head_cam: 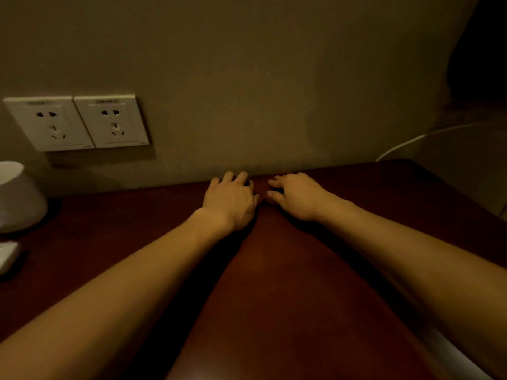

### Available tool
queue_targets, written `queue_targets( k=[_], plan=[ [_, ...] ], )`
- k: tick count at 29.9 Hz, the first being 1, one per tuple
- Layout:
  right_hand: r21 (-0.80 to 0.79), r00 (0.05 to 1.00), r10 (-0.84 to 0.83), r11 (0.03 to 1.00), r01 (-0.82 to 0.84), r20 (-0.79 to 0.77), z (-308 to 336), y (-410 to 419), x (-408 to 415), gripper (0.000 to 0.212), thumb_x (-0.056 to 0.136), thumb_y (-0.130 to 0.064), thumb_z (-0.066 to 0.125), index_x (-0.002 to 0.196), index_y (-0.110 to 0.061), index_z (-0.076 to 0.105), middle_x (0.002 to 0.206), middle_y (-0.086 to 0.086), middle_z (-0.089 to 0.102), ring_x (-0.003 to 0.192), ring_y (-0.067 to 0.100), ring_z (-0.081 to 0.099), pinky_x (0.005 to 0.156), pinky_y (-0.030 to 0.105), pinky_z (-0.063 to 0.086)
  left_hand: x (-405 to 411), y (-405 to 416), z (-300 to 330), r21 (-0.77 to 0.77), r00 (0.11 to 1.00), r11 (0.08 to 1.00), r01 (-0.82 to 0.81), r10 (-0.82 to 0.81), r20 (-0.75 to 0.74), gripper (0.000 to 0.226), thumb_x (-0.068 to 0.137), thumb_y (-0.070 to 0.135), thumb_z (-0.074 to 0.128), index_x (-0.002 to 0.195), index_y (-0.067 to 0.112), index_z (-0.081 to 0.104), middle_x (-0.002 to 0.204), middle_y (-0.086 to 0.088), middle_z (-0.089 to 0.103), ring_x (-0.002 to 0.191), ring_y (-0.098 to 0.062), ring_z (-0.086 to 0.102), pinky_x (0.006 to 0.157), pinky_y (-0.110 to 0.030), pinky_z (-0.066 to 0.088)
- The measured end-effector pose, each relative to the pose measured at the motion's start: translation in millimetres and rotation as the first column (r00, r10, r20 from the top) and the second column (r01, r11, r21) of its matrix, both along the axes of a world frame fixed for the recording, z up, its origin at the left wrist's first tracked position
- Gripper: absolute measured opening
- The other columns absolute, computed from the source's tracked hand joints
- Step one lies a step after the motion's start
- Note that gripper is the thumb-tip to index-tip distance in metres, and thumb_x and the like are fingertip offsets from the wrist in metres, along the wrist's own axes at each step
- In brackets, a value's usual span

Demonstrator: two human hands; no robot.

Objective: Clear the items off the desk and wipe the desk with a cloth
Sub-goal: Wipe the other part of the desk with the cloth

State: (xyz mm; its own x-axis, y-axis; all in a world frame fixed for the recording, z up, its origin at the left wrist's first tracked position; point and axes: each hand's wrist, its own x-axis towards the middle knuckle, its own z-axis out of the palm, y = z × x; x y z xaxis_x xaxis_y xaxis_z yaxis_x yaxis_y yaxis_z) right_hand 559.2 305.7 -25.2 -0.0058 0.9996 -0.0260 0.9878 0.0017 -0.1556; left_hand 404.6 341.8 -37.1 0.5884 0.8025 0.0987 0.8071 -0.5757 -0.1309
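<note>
Both forearms reach out from the near edge across the dark reddish-brown bench [288,283], bare to the wrist, converging toward the back edge where bench meets wall [247,78]

Left hand [230,200] lies palm down at the back of the bench, knuckles up, fingers [242,177] curled downward near the wall; what lies under them is too dark to tell. Right hand [297,197] sits just beside it, also palm down, fingers [275,183] bent and slightly apart, tips pointing toward the left hand. Thumbs of both hands nearly meet over a small dark gap. Cannot tell whether either hand pinches anything; no cloth can be made out in the dim light

Far left on the bench: a white rounded container [19,198], cut off by the frame edge. Nearer the camera and also at the left edge, a small white flat object [8,256], partly out of view, kind unclear

On the wall above the left side: two white power sockets [79,123] side by side, nothing plugged in. At right, a pale cord [411,141] curves down behind the bench corner. Upper right corner very dark
</note>
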Motion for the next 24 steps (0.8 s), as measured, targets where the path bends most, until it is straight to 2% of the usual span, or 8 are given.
queue_targets(
  k=[5, 8, 15, 24],
  plan=[
    [-0.022, 1.000, 0.002, 1.000, -0.002, 0.000, 3, -44, -8, 0.041, 0.099, -0.037, 0.044, 0.131, -0.015, 0.057, 0.137, 0.011, 0.054, 0.127, 0.030, 0.049, 0.105, 0.043, 0.040, -8, -42, 1, -0.074, 1.000, 0.997, -0.009, 0.010, 0.004, 0.050, 0.099, 0.045, 0.027, 0.138, 0.017, 0.041, 0.141, -0.004, 0.034, 0.127, -0.030, 0.032, 0.097, -0.047, 0.031],
    [-0.014, 1.000, 0.007, 1.000, -0.007, 0.013, 3, -83, -14, 0.044, 0.099, -0.037, 0.043, 0.136, -0.016, 0.052, 0.144, 0.009, 0.048, 0.131, 0.029, 0.045, 0.108, 0.041, 0.037, -17, -79, -1, -0.090, 0.999, 0.996, 0.006, -0.003, 0.036, 0.050, 0.099, 0.047, 0.028, 0.138, 0.018, 0.041, 0.142, -0.003, 0.033, 0.126, -0.031, 0.031, 0.097, -0.049, 0.030],
    [-0.021, 1.000, -0.011, 1.000, 0.011, -0.009, -1, -178, -24, 0.050, 0.099, -0.041, 0.041, 0.143, -0.017, 0.044, 0.153, 0.006, 0.036, 0.141, 0.022, 0.033, 0.115, 0.036, 0.028, -30, -175, -1, -0.023, 0.998, 0.998, 0.051, -0.050, 0.038, 0.052, 0.098, 0.048, 0.028, 0.137, 0.016, 0.042, 0.140, -0.003, 0.035, 0.122, -0.030, 0.034, 0.093, -0.048, 0.031],
    [0.013, 0.999, -0.034, 0.999, 0.035, -0.023, -7, -281, -39, 0.051, 0.099, -0.043, 0.041, 0.145, -0.020, 0.042, 0.154, 0.003, 0.034, 0.143, 0.019, 0.030, 0.117, 0.037, 0.026, -50, -274, -5, 0.010, 0.995, 0.997, 0.072, -0.073, 0.065, 0.053, 0.098, 0.049, 0.027, 0.137, 0.016, 0.042, 0.141, -0.002, 0.035, 0.123, -0.030, 0.034, 0.093, -0.048, 0.031]
  ],
)
